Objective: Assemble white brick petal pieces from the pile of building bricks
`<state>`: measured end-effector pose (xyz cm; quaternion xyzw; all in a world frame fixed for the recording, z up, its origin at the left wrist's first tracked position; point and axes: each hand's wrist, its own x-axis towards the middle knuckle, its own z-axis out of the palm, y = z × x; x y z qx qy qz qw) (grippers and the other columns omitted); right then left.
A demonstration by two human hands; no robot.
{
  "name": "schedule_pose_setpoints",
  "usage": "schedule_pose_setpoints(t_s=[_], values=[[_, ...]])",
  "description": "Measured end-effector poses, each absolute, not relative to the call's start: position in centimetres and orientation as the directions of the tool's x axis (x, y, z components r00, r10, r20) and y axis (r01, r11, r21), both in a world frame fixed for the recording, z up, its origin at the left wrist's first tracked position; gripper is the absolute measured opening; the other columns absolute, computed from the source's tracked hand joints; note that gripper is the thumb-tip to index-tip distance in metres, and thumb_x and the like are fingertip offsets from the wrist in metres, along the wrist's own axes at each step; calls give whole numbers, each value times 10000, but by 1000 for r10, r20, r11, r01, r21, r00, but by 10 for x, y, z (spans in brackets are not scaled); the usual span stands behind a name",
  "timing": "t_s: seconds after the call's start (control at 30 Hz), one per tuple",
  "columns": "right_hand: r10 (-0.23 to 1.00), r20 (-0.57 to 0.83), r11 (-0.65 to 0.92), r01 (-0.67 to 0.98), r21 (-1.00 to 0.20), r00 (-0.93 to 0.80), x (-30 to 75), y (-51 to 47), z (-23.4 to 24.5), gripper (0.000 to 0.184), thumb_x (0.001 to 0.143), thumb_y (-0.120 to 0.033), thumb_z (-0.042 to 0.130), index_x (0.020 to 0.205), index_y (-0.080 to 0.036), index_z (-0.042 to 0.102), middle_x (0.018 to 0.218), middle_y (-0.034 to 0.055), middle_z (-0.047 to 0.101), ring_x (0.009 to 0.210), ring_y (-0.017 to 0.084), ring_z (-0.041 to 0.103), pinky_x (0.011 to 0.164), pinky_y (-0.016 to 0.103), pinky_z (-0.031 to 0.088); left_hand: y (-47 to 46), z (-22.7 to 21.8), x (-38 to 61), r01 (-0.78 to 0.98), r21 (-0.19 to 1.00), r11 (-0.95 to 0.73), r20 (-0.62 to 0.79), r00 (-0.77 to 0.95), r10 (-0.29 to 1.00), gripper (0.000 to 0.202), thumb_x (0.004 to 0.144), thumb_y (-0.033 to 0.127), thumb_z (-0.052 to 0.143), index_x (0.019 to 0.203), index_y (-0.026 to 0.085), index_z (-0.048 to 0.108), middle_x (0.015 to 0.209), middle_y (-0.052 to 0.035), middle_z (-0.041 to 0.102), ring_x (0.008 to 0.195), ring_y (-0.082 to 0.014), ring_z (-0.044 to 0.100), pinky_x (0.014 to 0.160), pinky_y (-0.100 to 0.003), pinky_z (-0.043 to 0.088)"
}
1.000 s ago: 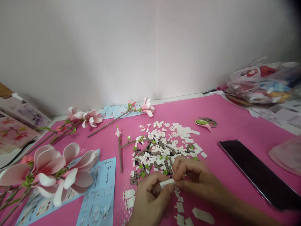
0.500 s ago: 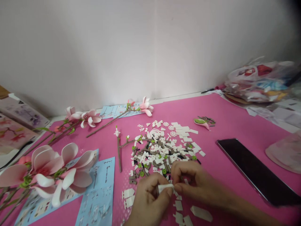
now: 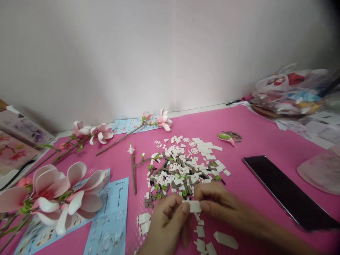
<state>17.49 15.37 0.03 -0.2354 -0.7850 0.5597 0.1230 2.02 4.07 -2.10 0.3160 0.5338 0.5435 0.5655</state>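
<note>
A small white building-block piece (image 3: pixel 194 206) is pinched between both hands at the near edge of the parts pile. My left hand (image 3: pixel 170 220) grips its left end, thumb on top. At its right end, my right hand (image 3: pixel 219 202) holds it between thumb and fingers. Just beyond my hands spreads a pile of loose white, brown, green and black pieces (image 3: pixel 183 170). Below my right hand lies a long white pointed piece (image 3: pixel 225 240), with several small white tiles (image 3: pixel 200 231) beside it. Two white pieces with side pegs (image 3: pixel 144 223) lie left of my left hand.
A brown stem (image 3: pixel 133 173) with a side twig stands left of the pile. Pink magnolia flowers (image 3: pixel 53 191) rest over blue instruction sheets (image 3: pixel 108 219) at left. A black phone (image 3: pixel 287 191) lies right, with plastic bags (image 3: pixel 289 92) behind. A green-and-pink petal piece (image 3: pixel 227 139) lies beyond.
The white piece between my hands has shifted slightly right and now shows more of its flat face. My right fingers have moved onto its right end. The view has shifted slightly.
</note>
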Motion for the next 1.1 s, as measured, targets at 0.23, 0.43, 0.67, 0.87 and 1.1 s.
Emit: schedule_pose_setpoints(t_s=[0.23,0.43,0.67,0.87,1.1], values=[[494,-95,300,272,-914,-864,166,148,10,356,929,-421,510,674,-174,543,634,-29,468,617,118,434,558,238,325,41,-18,25,-290,936,199,-255,-168,952,425,763,573,678,660,191,522,450,67,487,368,-68,425,375,-176,283],[504,-40,308,222,-925,-863,167,153,8,389,959,-425,440,715,-169,602,645,-10,524,616,126,481,562,236,360,45,-12,25,-355,923,146,-268,-324,907,358,746,493,733,713,189,547,422,95,477,328,-49,412,356,-151,285],[464,78,610,255,-750,-882,175,165,6,133,811,-111,580,775,-186,685,697,6,646,622,124,557,584,224,386,51,-7,21,-306,952,26,-193,-529,826,249,788,321,698,690,176,522,860,-12,730,351,-46,533,407,-197,444],[297,-7,756,240,-609,-955,177,160,5,214,740,-31,568,807,-191,694,790,18,651,727,143,579,634,235,381,53,-15,16,-366,931,9,-199,-486,851,256,797,318,704,729,176,502,682,12,728,305,-38,492,388,-162,412],[340,-17,805,301,-512,-940,175,162,0,189,822,-79,539,789,-195,685,779,20,628,716,143,560,616,252,343,54,-12,15,-371,926,63,-237,-447,862,208,831,335,668,886,157,573,614,63,649,312,-28,491,378,-136,387]])
